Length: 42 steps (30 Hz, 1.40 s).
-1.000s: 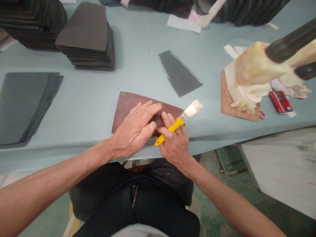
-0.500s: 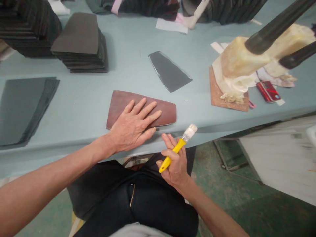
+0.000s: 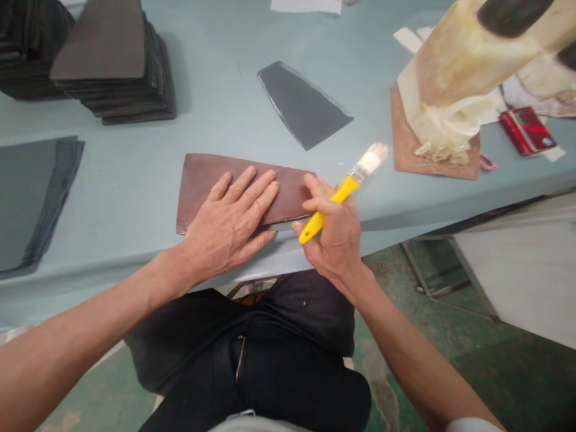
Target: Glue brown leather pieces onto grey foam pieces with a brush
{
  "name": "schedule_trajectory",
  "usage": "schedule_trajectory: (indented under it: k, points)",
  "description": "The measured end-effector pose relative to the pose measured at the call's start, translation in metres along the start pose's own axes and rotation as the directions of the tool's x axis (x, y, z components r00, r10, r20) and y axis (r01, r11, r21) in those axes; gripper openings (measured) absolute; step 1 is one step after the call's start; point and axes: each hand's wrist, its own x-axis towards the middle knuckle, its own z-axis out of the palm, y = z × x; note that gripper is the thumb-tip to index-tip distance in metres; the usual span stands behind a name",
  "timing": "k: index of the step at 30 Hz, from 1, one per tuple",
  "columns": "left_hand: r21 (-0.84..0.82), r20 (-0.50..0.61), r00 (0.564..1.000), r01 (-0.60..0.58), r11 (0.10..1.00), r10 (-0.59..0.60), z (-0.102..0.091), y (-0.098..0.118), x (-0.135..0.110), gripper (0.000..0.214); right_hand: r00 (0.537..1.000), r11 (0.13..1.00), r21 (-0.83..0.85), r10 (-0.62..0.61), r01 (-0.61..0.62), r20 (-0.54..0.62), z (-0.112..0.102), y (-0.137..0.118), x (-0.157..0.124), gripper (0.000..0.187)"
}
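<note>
A brown, leather-like panel (image 3: 198,180) lies near the front edge of the blue-grey table. Flat across it rests my left hand (image 3: 229,222), fingers spread and holding nothing. My right hand (image 3: 335,231) grips a paintbrush (image 3: 333,204) with a yellow handle and whitish bristles that point up and to the right. The fingertips of that hand are at the panel's right end; whether they press on it I cannot tell. Beyond the panel lies a dark grey piece (image 3: 303,105) with whitish edges.
Stacked dark panels (image 3: 103,48) stand at the back left, and a fanned pile of dark sheets (image 3: 31,204) lies at the left. On the right, a glue-crusted container (image 3: 445,78) stands on a brown board (image 3: 405,150). Beside it is a red object (image 3: 526,129).
My right hand has moved up with the paintbrush, from below the table edge to the panel's right end. My left hand stays flat on the panel. The camera view has shifted.
</note>
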Motion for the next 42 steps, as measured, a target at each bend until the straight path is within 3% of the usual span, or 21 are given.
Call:
schedule_trajectory:
  k: [5,11,16,23,28,33,36,39,42]
  points:
    - [-0.013,-0.019,1.000,-0.010,1.000,0.009,-0.001,0.000,-0.001,0.080,0.995,0.998,0.029,-0.049,0.047,0.087,0.003,-0.013,-0.022,0.017]
    - [-0.022,-0.008,1.000,-0.014,1.000,0.014,0.000,0.000,0.000,0.084,0.999,0.996,0.090,-0.018,0.015,0.031,-0.019,-0.023,-0.039,0.014]
    - [0.017,0.017,1.000,-0.009,1.000,0.009,-0.004,0.003,0.001,0.085,0.962,0.978,0.064,0.207,-0.198,-0.178,-0.019,-0.007,-0.013,0.019]
    - [0.018,0.026,0.998,0.050,0.999,-0.051,-0.015,0.033,0.003,0.077,0.881,0.889,0.041,0.457,-0.455,-0.124,-0.004,0.009,0.003,0.024]
    - [0.039,-0.003,0.998,-0.063,0.997,0.063,-0.003,0.059,0.000,0.077,0.845,0.854,0.038,0.518,-0.518,-0.133,-0.002,0.010,0.013,0.031]
    - [-0.084,-0.112,0.973,-0.213,0.973,0.203,0.000,0.068,-0.022,0.050,0.832,0.844,0.057,0.536,-0.533,-0.144,0.000,0.009,0.019,0.034]
    - [-0.170,-0.202,0.976,-0.122,0.978,0.086,-0.006,0.056,-0.038,0.046,0.814,0.829,0.054,0.557,-0.557,-0.161,0.000,0.007,0.020,0.037]
    - [-0.171,-0.229,0.967,0.075,0.982,-0.114,-0.012,0.030,-0.049,0.052,0.798,0.810,0.032,0.584,-0.586,-0.151,0.001,0.006,0.021,0.042]
    - [-0.175,-0.205,0.925,0.286,0.942,-0.319,-0.013,0.001,-0.057,0.056,0.793,0.803,-0.002,0.589,-0.597,-0.158,0.002,0.006,0.023,0.047]
